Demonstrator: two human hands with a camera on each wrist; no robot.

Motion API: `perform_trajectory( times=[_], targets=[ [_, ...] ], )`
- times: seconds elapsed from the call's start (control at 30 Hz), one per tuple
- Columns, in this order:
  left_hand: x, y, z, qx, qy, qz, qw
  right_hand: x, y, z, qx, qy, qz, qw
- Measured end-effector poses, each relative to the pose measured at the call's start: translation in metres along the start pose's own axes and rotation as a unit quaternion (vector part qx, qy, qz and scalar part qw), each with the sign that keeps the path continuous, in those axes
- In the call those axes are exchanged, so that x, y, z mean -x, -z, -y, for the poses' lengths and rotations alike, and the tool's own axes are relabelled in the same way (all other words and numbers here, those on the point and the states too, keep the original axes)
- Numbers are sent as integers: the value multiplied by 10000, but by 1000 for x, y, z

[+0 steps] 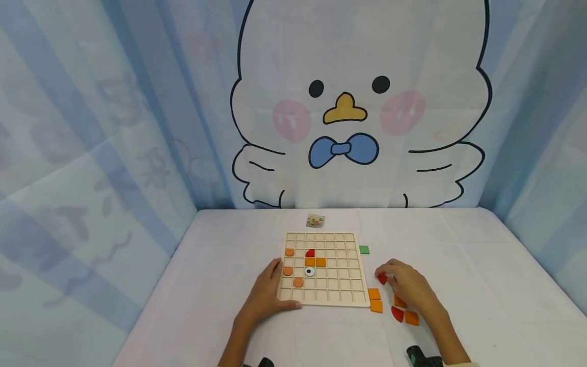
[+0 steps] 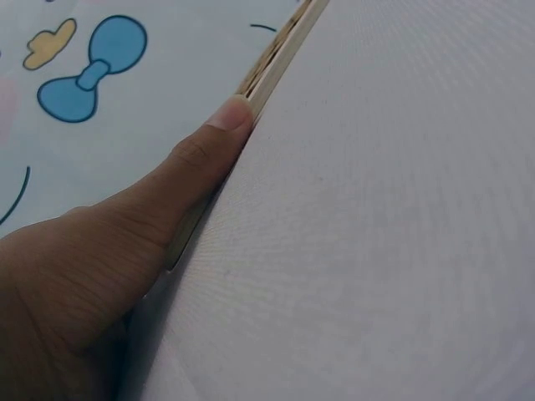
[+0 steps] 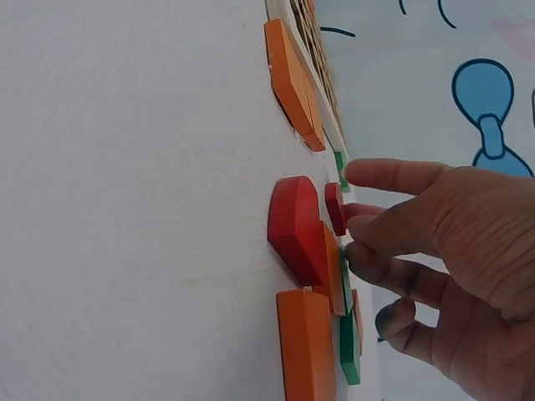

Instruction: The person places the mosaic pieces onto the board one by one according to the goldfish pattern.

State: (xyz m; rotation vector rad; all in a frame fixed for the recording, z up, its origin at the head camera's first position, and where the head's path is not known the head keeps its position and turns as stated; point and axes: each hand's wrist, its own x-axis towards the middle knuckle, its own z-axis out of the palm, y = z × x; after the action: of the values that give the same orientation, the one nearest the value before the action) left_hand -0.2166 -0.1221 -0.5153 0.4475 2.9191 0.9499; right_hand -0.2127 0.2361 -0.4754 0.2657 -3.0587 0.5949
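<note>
L hand (image 1: 263, 295), thumb & fingers apart, touches board (image 1: 339, 285) at near L corner; R hand (image 1: 409, 285) at red pc (image 1: 382, 279) twd R edge of tabletop (image 1: 486, 285), can't tell if pinched.

Gap, seemingly narrow, between board (image 1: 326, 273), right hand (image 1: 405, 283) and orange tiles (image 1: 374, 294)

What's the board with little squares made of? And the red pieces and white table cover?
The board looks like plain matte wood, being pale tan. The red pieces could be painted wood or plastic: smooth, solid colour, no grain showing. The white table cover is probably dull cloth, with fine lines and faint creases.
</note>
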Motion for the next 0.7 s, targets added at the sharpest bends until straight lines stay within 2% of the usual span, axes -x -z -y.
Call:
perform_trajectory(
  times=[0.27, 0.7],
  targets=[
    [1, 0, 2, 29, -29, -16, 10000, -2, -4, -2, 69, -281, 84, 9995],
    [-2, -1, 3, 55, -20, -22, 10000, -2, -2, -1, 50, -16, 248, 9997]
  ],
)
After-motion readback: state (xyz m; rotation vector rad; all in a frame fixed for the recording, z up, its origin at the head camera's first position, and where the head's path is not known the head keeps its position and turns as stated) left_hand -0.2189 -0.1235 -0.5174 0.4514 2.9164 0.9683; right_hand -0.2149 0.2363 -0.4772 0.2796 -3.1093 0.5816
